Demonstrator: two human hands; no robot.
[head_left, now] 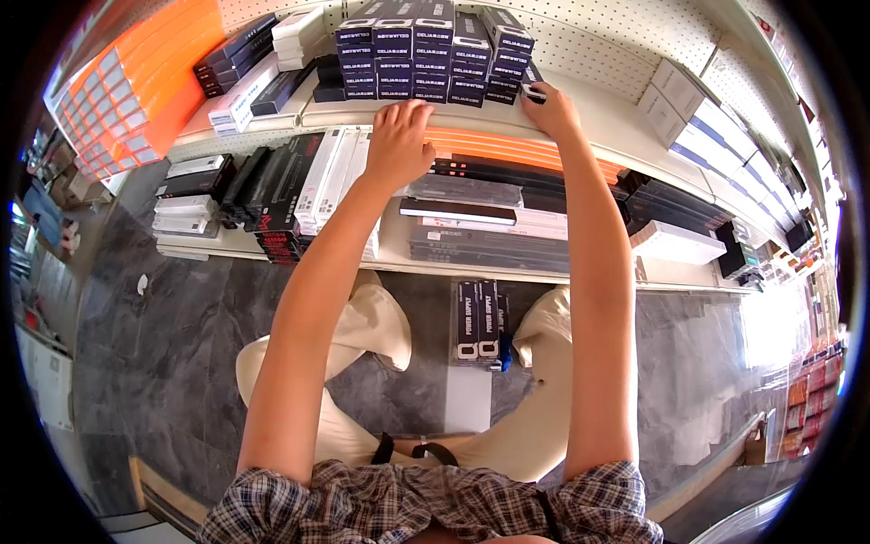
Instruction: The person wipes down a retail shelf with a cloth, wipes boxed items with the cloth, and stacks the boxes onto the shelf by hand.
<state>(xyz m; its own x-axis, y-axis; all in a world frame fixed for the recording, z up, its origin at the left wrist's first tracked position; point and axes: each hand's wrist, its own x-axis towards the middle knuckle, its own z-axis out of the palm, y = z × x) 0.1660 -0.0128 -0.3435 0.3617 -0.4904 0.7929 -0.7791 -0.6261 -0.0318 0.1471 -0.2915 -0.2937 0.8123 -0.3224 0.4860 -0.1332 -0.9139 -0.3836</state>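
Several stacks of dark blue boxes with white lettering point(413, 59) stand on the upper shelf point(598, 127). My left hand point(401, 138) rests at the shelf's front edge, just below the stacks, fingers stretched forward and holding nothing. At the right end of the stacks, my right hand point(553, 111) has its thumb and fingers closed around the near end of a dark box with a white patch point(535, 91). Most of that box is hidden by the hand and the neighbouring stack. Between my knees on the floor are dark boxes marked "POWER SUPPLY" point(478, 317).
Orange cartons point(136, 82) lean at the upper left. White boxes point(716, 127) line the upper shelf's right side. Black, white and grey boxes point(485, 222) fill much of the lower shelf. A pegboard point(598, 36) backs the upper shelf.
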